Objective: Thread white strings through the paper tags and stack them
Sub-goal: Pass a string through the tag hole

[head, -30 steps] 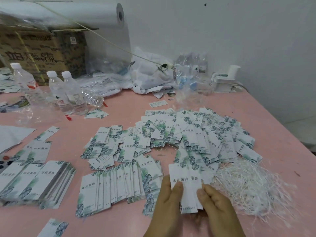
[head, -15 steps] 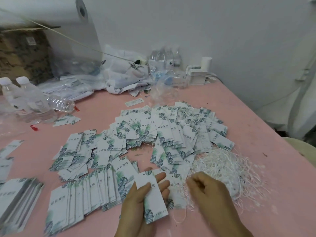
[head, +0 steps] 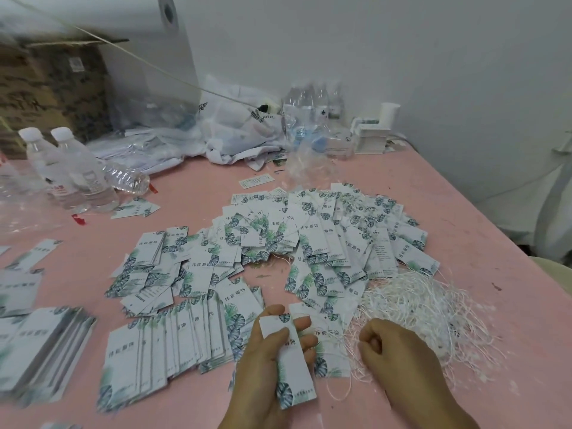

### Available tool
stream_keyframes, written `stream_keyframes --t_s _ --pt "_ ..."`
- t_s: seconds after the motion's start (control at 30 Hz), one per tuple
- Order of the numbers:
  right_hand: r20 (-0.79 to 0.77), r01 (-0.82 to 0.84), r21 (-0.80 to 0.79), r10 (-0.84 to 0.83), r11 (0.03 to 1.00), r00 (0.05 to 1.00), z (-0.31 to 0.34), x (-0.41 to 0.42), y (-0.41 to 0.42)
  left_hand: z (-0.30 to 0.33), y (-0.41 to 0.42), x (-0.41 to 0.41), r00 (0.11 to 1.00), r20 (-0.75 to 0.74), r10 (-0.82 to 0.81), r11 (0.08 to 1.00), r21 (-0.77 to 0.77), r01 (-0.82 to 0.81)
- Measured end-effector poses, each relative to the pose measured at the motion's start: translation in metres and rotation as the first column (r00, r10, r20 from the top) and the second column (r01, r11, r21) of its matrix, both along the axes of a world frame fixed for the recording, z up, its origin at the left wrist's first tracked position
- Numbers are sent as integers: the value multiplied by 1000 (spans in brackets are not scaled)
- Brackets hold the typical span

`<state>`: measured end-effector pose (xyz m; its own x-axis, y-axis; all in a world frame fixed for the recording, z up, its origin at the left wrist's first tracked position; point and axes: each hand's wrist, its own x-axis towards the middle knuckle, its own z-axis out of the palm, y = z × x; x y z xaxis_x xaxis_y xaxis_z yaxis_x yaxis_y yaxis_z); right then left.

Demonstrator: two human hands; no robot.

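Fingers of left hand (head: 266, 360) grip 1 paper tag (head: 289, 363); right hand (head: 399, 357) fingers curled at white strings (head: 418, 308).

The paper tags (head: 312, 239) carry the printed Chinese name 玮宸服饰, and a crumpled white plastic bag (head: 247, 128) at the back shows letters reading "HOTEL".
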<state>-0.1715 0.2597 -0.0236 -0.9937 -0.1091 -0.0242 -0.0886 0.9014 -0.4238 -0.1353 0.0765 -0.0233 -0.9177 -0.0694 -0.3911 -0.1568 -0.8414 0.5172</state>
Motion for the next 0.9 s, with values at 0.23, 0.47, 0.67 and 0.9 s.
stream_keyframes --t_s 0.23,0.47,0.67,0.9 --pt "-30 -19 -21 18 1000 999 0 -1 0 -6 0 -1 999 49 18 1000 10 -19" --pt "-68 -48 -38 45 998 997 1 -2 1 -7 -1 -2 999 41 -34 999 17 34" --pt "-8 64 -547 -81 835 997 12 2 8 -8 -2 -2 986 43 -164 970 -174 169" --pt "166 107 -868 80 486 983 19 12 -12 -1 5 5 899 1 -438 834 -374 407"
